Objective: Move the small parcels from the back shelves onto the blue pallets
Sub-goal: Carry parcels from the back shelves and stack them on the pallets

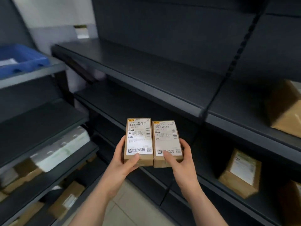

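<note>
Two small brown parcels with white shipping labels are held side by side in front of the dark shelves. My left hand point(126, 162) grips the left parcel point(139, 141), thumb on its label and fingers round its left side. My right hand point(182, 162) grips the right parcel point(167, 142), thumb on its label and fingers along its right edge. The two parcels touch along their long sides. A blue pallet point(24, 59) sits on the top of the left rack, with a pale item lying in it.
Dark metal shelves point(146, 74) fill the middle and run right. Brown cartons point(241, 173) stand on the right shelves, another point(286, 110) above. The left rack holds a white wrapped pack point(65, 147) and several cartons point(68, 199). Tiled floor point(130, 207) shows below.
</note>
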Demonstrator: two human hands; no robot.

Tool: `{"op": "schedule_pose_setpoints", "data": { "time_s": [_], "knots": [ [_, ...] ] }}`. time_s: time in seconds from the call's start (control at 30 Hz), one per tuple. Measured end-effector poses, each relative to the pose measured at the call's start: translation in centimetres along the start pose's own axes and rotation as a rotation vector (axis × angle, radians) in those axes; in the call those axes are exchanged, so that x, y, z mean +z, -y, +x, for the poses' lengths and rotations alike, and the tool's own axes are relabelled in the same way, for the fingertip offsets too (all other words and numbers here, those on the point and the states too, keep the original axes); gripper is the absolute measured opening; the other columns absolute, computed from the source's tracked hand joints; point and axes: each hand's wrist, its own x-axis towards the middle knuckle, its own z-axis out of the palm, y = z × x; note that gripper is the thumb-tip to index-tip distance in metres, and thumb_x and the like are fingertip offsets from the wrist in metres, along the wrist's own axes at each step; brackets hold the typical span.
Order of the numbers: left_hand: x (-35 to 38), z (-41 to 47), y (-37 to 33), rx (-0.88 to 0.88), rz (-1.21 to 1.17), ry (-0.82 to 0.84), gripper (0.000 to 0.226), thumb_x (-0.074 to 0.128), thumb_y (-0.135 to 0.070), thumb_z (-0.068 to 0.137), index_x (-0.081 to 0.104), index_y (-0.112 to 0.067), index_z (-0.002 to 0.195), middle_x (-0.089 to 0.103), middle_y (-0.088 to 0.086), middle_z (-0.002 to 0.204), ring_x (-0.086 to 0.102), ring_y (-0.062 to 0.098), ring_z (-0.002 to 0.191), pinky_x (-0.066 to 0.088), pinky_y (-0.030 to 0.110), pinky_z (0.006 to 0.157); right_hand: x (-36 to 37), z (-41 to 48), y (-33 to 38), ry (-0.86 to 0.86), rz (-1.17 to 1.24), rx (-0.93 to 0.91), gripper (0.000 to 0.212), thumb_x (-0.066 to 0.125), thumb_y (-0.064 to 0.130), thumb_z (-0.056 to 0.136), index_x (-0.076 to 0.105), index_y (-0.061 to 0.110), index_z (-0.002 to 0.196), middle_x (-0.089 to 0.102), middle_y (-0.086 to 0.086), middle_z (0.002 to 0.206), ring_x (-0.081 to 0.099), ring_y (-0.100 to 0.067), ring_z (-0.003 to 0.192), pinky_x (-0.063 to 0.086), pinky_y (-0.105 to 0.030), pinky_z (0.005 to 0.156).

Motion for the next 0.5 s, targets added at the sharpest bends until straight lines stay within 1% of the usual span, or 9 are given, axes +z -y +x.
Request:
{"op": "schedule_pose_setpoints", "data": {
  "time_s": [0.07,0.13,0.17,0.2,0.23,0.3,0.33,0.43,0.5],
  "knots": [
    [-3.9,-0.9,-2.1,0.045,0.008,-0.066,0.09,0.083,-0.039,0.065,0.033,-0.052,0.138,0.058,-0.009,0.132,0.06,0.016,0.117,0.049,0.041,0.097,4.2,0.2,1.5,0.061,0.027,-0.013,0.061,0.068,0.02,0.086,0.034,0.042,0.133,0.057,0.022,0.114,0.059,0.015,0.093,0.049,-0.007,0.065],
    [-7.8,-1.9,-4.2,0.096,0.033,-0.16,0.084,0.082,-0.033,0.072,0.034,-0.048,0.14,0.056,-0.013,0.133,0.061,0.012,0.114,0.049,0.041,0.097,8.6,0.3,3.0,0.132,0.065,-0.031,0.06,0.065,0.015,0.088,0.036,0.039,0.134,0.058,0.02,0.114,0.059,0.016,0.091,0.049,-0.006,0.063],
    [-9.8,-2.5,-5.4,0.115,0.051,-0.202,0.082,0.08,-0.033,0.073,0.035,-0.048,0.14,0.055,-0.016,0.134,0.062,0.012,0.114,0.048,0.041,0.099,10.8,0.2,3.8,0.17,0.076,-0.044,0.059,0.064,0.014,0.089,0.037,0.038,0.135,0.059,0.017,0.117,0.06,0.014,0.093,0.05,-0.008,0.064],
    [-11.9,-3.1,-6.5,0.134,0.075,-0.239,0.082,0.08,-0.037,0.072,0.035,-0.05,0.139,0.054,-0.018,0.135,0.06,0.012,0.116,0.046,0.042,0.101,13.2,0.1,4.6,0.208,0.077,-0.063,0.058,0.064,0.014,0.089,0.038,0.038,0.135,0.06,0.016,0.119,0.06,0.011,0.095,0.052,-0.013,0.069],
    [-14.1,-3.8,-7.5,0.15,0.104,-0.273,0.083,0.081,-0.044,0.07,0.034,-0.053,0.138,0.05,-0.02,0.138,0.058,0.013,0.119,0.044,0.044,0.103,15.5,0.0,5.4,0.239,0.072,-0.087,0.058,0.064,0.016,0.089,0.038,0.04,0.135,0.06,0.017,0.12,0.06,0.009,0.098,0.054,-0.019,0.077],
    [-18.0,-5.2,-9.7,0.176,0.175,-0.345,0.084,0.078,-0.055,0.067,0.031,-0.058,0.137,0.044,-0.022,0.143,0.053,0.01,0.123,0.042,0.043,0.105,20.1,-0.3,6.9,0.296,0.069,-0.131,0.059,0.065,0.019,0.088,0.038,0.043,0.135,0.06,0.022,0.118,0.058,0.006,0.103,0.049,-0.032,0.094],
    [-19.8,-5.9,-10.7,0.196,0.207,-0.379,0.085,0.076,-0.057,0.067,0.029,-0.059,0.137,0.042,-0.022,0.144,0.052,0.007,0.124,0.042,0.041,0.105,22.3,-0.5,7.6,0.325,0.076,-0.151,0.059,0.065,0.019,0.088,0.039,0.043,0.135,0.061,0.023,0.117,0.058,0.005,0.105,0.047,-0.037,0.099],
    [-24.3,-8.0,-14.1,0.266,0.267,-0.471,0.088,0.077,-0.055,0.068,0.028,-0.052,0.141,0.044,-0.018,0.143,0.051,0.005,0.124,0.044,0.033,0.103,28.4,-1.1,10.2,0.42,0.115,-0.2,0.058,0.064,0.018,0.088,0.039,0.041,0.136,0.063,0.022,0.116,0.059,0.003,0.108,0.047,-0.038,0.1],
    [-26.7,-9.6,-16.5,0.328,0.288,-0.536,0.085,0.075,-0.044,0.069,0.032,-0.045,0.143,0.052,-0.022,0.134,0.053,-0.003,0.119,0.046,0.025,0.099,32.0,-1.6,11.9,0.483,0.137,-0.239,0.058,0.064,0.02,0.089,0.04,0.041,0.136,0.063,0.025,0.116,0.058,0.005,0.109,0.047,-0.035,0.099]
  ]
}}
